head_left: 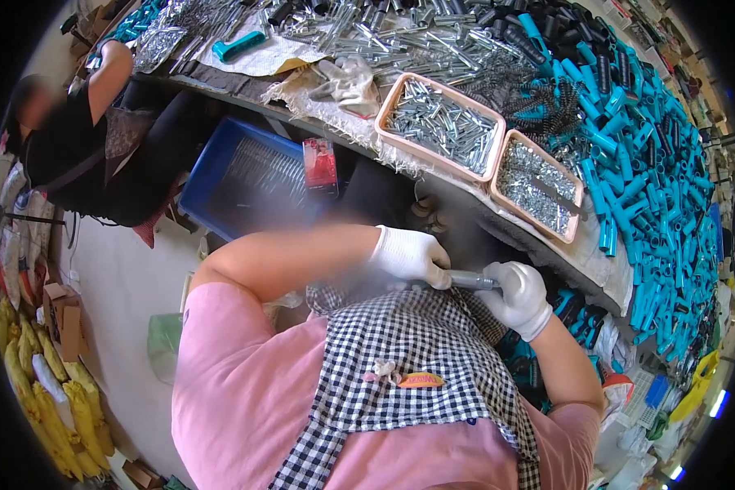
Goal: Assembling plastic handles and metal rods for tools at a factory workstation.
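In front of the chequered apron, a silvery metal tube (472, 280) lies between my two white-gloved hands. My left hand (412, 255) is closed around one end of it. The fingers of my right hand (518, 298) are closed at its other end, and they hide that tip. Just beyond my hands, on the table, stand a pink tray (381, 122) of small metal pins and a smaller pink tray (495, 193) of little metal parts with a flat metal strip across it.
Teal plastic handles (653, 220) are heaped on the table's right side. Loose metal rods (433, 45), dark springs (543, 102) and a white glove (347, 84) lie farther back. Below the edge, a blue crate (194, 192) holds metal rods. A co-worker (82, 155) sits at far left.
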Available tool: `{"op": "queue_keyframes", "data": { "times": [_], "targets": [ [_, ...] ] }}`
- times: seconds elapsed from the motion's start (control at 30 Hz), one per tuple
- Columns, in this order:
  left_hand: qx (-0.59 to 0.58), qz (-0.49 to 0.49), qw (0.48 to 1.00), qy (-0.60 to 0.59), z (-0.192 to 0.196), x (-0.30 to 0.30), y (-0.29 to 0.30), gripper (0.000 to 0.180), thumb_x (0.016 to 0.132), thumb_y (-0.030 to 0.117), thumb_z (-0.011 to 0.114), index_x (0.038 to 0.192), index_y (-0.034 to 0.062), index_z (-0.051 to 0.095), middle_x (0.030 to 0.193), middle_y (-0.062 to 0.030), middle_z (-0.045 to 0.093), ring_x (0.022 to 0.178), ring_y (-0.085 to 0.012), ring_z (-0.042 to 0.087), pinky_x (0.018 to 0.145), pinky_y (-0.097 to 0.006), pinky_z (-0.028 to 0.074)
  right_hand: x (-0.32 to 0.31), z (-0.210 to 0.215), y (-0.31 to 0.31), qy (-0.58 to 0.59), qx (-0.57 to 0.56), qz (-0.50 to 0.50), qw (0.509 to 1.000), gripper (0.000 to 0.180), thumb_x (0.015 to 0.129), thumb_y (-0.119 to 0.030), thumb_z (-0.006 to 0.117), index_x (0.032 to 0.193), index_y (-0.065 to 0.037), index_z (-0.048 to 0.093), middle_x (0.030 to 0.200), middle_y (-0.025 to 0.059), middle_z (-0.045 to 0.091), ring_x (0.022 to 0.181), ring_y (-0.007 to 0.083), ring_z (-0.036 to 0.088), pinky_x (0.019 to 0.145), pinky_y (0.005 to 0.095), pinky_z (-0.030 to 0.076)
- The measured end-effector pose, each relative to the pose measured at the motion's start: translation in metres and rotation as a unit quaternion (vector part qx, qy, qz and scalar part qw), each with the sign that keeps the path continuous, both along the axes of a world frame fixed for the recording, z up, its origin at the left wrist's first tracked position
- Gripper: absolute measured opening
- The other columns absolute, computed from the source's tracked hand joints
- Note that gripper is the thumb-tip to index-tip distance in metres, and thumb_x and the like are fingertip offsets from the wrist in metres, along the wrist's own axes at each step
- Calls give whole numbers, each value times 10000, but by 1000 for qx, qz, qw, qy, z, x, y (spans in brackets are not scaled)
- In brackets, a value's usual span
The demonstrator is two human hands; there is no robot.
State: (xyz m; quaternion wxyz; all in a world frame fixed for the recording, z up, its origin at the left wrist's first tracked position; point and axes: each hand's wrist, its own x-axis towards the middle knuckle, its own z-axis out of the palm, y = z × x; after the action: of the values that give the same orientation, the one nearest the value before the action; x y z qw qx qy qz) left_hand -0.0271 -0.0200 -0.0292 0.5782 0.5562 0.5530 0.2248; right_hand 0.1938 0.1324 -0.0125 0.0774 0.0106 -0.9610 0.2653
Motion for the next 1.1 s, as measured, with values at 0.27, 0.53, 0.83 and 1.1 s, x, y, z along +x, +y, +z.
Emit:
{"op": "queue_keyframes", "data": {
  "times": [0.27,0.53,0.83,1.1],
  "targets": [
    [261,-1,906,332,-2,20,-5,296,857,323,652,945,41,657,774,-192,682,702,-356,686,633,-457,553,3,7,-2,-311,-487,-244,779,534,1043,-421,392,854,21,626,541,78,547,442,144,520,457,292,414],
    [-112,-34,992,-55,1,-5,15,364,927,314,610,1068,-18,659,748,-122,661,570,-182,645,584,-353,540,9,-11,11,-71,26,-12,997,375,720,-193,808,995,-18,622,788,157,678,732,345,667,630,420,520],
    [111,-45,985,125,3,4,13,347,899,330,639,1024,9,674,782,-161,675,661,-292,685,632,-403,547,4,-5,1,8,40,-76,996,367,740,-281,806,948,-23,647,703,95,611,657,330,625,595,432,495],
    [140,-73,986,62,-29,12,7,343,905,345,622,975,15,682,784,-183,678,603,-296,665,598,-393,562,4,-4,1,-42,75,49,995,293,797,-316,741,793,-47,628,560,92,510,497,274,527,491,368,441]
  ]
}}
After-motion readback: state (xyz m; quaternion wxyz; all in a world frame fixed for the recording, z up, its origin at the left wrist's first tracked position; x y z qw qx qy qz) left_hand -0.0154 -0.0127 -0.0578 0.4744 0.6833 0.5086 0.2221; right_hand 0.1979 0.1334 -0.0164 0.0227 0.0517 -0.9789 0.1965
